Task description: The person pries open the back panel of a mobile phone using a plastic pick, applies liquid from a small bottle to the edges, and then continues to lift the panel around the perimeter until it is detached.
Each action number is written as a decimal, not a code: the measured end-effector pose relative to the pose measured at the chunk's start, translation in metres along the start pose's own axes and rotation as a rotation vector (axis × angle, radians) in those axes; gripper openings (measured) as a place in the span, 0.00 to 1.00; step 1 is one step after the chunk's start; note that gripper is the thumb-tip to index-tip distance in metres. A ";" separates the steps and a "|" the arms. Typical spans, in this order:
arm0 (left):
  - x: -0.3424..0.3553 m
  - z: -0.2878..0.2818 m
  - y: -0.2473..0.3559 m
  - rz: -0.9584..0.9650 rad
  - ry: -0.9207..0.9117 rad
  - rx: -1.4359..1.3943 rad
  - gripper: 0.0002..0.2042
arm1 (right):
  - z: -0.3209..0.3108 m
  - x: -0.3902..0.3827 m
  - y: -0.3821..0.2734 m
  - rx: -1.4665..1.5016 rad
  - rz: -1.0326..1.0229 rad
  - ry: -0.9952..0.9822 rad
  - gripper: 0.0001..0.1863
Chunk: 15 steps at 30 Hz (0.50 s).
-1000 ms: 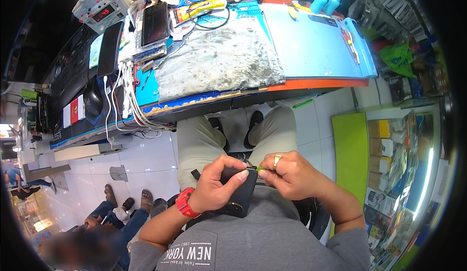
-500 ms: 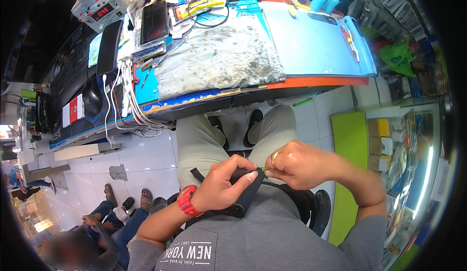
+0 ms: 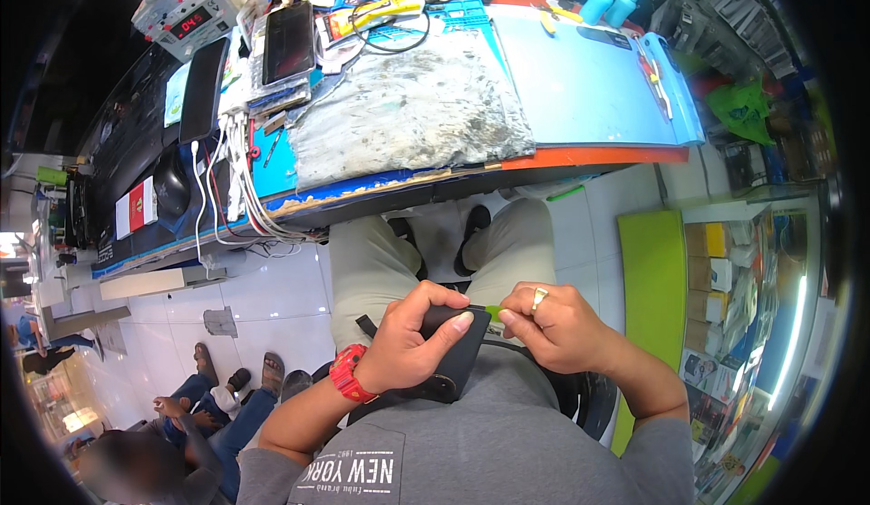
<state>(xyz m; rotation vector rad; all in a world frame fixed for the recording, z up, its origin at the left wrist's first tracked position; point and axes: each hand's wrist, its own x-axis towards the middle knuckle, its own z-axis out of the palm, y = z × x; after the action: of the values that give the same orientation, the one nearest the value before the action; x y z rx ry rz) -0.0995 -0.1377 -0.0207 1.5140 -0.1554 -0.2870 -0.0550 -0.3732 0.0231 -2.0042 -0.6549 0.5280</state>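
Over my lap, my left hand [image 3: 412, 340] grips a flat, dark, phone-like device [image 3: 469, 353], thumb on its face and fingers round its upper edge. A red watch is on that wrist. At the device's upper right corner a small flat green pry pick [image 3: 493, 312] touches the edge. The fingers of my right hand [image 3: 553, 324], which wears a ring, are pinched on the pick. From this angle the tip of the pick and the device's underside are hidden.
Ahead stands a workbench with a stained grey mat [image 3: 408, 111], a light blue mat [image 3: 580, 88], phones [image 3: 288, 43], white cables [image 3: 237, 169] and a power supply [image 3: 186, 26]. A glass display case [image 3: 752, 315] is at right. Someone sits at lower left [image 3: 195, 423].
My right hand has rolled over and its forearm has dropped closer to my body. More of the green pick and of the device's dark face shows. My left hand keeps its hold.
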 end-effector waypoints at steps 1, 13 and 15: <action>0.001 0.000 -0.001 0.024 0.002 0.010 0.09 | 0.002 0.000 0.000 0.007 -0.005 0.026 0.05; 0.003 0.002 0.000 0.048 -0.056 0.073 0.09 | -0.013 0.009 -0.006 -0.160 -0.135 -0.069 0.05; 0.002 0.003 0.000 0.056 -0.060 0.083 0.09 | -0.014 0.010 -0.006 -0.160 -0.158 -0.085 0.05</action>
<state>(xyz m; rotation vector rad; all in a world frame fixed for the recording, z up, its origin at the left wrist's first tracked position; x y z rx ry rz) -0.0980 -0.1410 -0.0204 1.5813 -0.2599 -0.2837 -0.0400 -0.3732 0.0340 -2.0650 -0.9254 0.4803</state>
